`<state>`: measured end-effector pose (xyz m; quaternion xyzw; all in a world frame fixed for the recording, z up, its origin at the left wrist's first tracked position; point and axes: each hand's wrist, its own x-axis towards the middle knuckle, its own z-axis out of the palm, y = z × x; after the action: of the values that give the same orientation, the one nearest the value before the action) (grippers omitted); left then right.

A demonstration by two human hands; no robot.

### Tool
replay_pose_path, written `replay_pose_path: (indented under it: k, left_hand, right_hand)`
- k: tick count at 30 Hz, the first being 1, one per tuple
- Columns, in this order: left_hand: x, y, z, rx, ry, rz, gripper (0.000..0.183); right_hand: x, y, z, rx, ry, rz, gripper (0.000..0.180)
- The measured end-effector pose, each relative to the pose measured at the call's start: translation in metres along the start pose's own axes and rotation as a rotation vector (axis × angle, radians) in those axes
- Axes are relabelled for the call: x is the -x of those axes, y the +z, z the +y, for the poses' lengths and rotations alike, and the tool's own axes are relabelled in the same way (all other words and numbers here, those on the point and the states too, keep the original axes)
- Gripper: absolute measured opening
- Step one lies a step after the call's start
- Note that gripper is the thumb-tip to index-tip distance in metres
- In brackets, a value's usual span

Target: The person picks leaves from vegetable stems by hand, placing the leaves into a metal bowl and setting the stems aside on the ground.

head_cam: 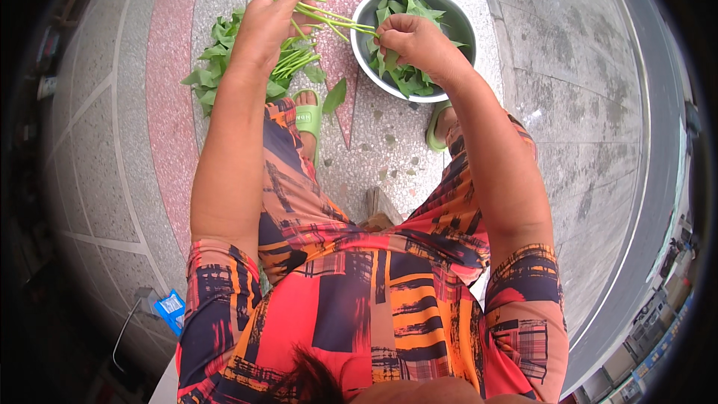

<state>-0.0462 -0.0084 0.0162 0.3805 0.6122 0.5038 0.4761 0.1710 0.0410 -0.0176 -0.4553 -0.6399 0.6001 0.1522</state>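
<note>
My left hand (pixel 269 25) grips a green leafy-vegetable stalk (pixel 331 18) with several branching stems. At the stalk's thin tips, the fingers of my right hand (pixel 415 42) pinch together over a metal basin (pixel 470 45). Green leaves (pixel 415 5) fill much of that basin, some of them hidden below my right hand. On the floor beyond my left wrist lies a heap of leafy greens (pixel 216 62), its cut stems (pixel 294 62) pointing towards the basin. My left forearm covers part of the heap.
A loose leaf (pixel 335 96) lies on the terrazzo floor (pixel 342 163) near my left green slipper (pixel 307 118). My right slipper (pixel 437 126) is close below the basin. Small leaf scraps (pixel 390 139) dot the floor between my feet. A blue packet (pixel 170 310) is at the left.
</note>
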Motion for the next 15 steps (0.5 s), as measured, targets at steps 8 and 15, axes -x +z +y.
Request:
replay_pose_path:
  k: [8,15]
  left_hand:
    - [-0.001,-0.001,-0.006,0.014,0.075,0.155,0.027]
    - [-0.002,-0.008,-0.009,0.058,0.127,0.221,0.027]
  right_hand:
    - [-0.037,-0.045,0.057,0.69,0.091,0.348,0.042]
    - [-0.038,-0.057,0.057,0.441,-0.077,0.317,0.043]
